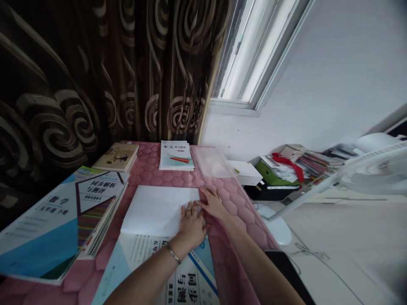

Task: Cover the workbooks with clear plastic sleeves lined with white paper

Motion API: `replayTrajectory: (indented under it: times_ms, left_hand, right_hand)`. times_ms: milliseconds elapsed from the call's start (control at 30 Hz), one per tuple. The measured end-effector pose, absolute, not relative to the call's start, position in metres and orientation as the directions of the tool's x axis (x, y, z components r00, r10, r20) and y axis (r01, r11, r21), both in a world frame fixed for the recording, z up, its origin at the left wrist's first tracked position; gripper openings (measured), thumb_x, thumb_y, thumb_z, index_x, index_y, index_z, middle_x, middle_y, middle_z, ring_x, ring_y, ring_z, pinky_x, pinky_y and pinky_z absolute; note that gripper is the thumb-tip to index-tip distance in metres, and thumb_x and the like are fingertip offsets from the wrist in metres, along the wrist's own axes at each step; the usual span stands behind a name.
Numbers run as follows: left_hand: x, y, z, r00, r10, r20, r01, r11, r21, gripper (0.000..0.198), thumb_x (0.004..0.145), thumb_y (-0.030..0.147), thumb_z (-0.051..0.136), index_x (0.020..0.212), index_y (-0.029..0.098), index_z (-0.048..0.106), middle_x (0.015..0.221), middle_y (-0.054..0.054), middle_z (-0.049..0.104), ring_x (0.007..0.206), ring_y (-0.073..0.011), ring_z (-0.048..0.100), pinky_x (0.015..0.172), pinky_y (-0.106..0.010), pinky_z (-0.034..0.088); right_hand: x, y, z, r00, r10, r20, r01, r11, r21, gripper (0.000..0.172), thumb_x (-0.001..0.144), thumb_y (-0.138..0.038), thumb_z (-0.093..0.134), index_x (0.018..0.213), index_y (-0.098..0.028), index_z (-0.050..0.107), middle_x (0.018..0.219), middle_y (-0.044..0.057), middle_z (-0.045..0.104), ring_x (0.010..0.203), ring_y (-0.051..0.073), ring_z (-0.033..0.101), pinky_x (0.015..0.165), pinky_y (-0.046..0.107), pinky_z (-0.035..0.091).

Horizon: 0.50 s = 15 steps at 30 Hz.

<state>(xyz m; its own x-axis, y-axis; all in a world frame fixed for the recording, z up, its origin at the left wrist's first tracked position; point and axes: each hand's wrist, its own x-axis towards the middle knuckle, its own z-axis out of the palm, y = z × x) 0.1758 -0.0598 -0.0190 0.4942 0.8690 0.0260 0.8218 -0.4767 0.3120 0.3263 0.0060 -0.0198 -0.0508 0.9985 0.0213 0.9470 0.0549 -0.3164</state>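
A blank white sheet or thin booklet (159,207) lies flat on the pink quilted cover, overlapping the far part of a light-blue workbook (140,258) with Chinese print. My left hand (191,226), with a silver bangle at the wrist, rests palm down near the white paper's right side, fingers spread. Beside it, my right hand (213,204) is stretched out over the paper's right edge, its fingers apart and partly on the pink cover. Neither hand grasps anything. My left forearm hides part of the workbook.
At left stands a stack of workbooks (41,224), with a tan book (117,156) behind. White booklets (176,156) and a translucent sheet (213,162) lie at the far edge. Rightward are a green bin (270,176) of papers and a white fan (359,165). A patterned curtain (127,76) hangs behind.
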Motion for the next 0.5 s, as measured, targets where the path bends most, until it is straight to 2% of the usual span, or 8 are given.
replayTrajectory:
  times_ms: [133, 267, 367, 500]
  left_hand:
    - [0.169, -0.058, -0.021, 0.513, 0.857, 0.054, 0.795, -0.497, 0.348, 0.064, 0.091, 0.055, 0.039, 0.141, 0.016, 0.046, 0.156, -0.017, 0.027, 0.146, -0.0339, 0.018, 0.118, -0.054, 0.012]
    - [0.166, -0.057, -0.023, 0.513, 0.855, 0.072, 0.782, -0.501, 0.37, 0.064, 0.091, 0.057, 0.038, 0.143, 0.019, 0.044, 0.157, -0.017, 0.024, 0.146, -0.0331, 0.017, 0.118, -0.054, 0.012]
    - [0.165, -0.058, -0.025, 0.509, 0.858, 0.072, 0.782, -0.496, 0.378, 0.065, 0.091, 0.059, 0.038, 0.143, 0.02, 0.045, 0.157, -0.017, 0.024, 0.146, -0.0329, 0.018, 0.118, -0.053, 0.011]
    - [0.163, -0.057, -0.029, 0.52, 0.848, 0.103, 0.772, -0.518, 0.368, 0.065, 0.091, 0.058, 0.037, 0.144, 0.02, 0.042, 0.157, -0.016, 0.024, 0.146, -0.031, 0.018, 0.118, -0.051, 0.013]
  right_hand:
    - [0.319, 0.011, -0.022, 0.167, 0.984, 0.054, 0.941, -0.143, -0.305, 0.053, 0.083, -0.049, 0.06, 0.128, -0.021, 0.054, 0.135, 0.011, 0.053, 0.124, 0.03, 0.045, 0.097, 0.043, 0.038]
    - [0.308, 0.037, -0.009, 0.341, 0.94, 0.03, 0.904, -0.319, -0.286, 0.052, 0.082, -0.053, 0.061, 0.119, -0.017, 0.058, 0.126, 0.018, 0.057, 0.122, 0.034, 0.046, 0.093, 0.043, 0.039]
    - [0.303, 0.047, -0.003, 0.375, 0.927, 0.014, 0.89, -0.356, -0.286, 0.052, 0.082, -0.053, 0.06, 0.118, -0.016, 0.058, 0.125, 0.019, 0.057, 0.122, 0.035, 0.047, 0.093, 0.045, 0.039]
    - [0.309, 0.028, -0.01, 0.314, 0.949, 0.005, 0.91, -0.3, -0.285, 0.049, 0.081, -0.053, 0.06, 0.114, -0.016, 0.058, 0.125, 0.017, 0.058, 0.12, 0.033, 0.048, 0.091, 0.042, 0.041]
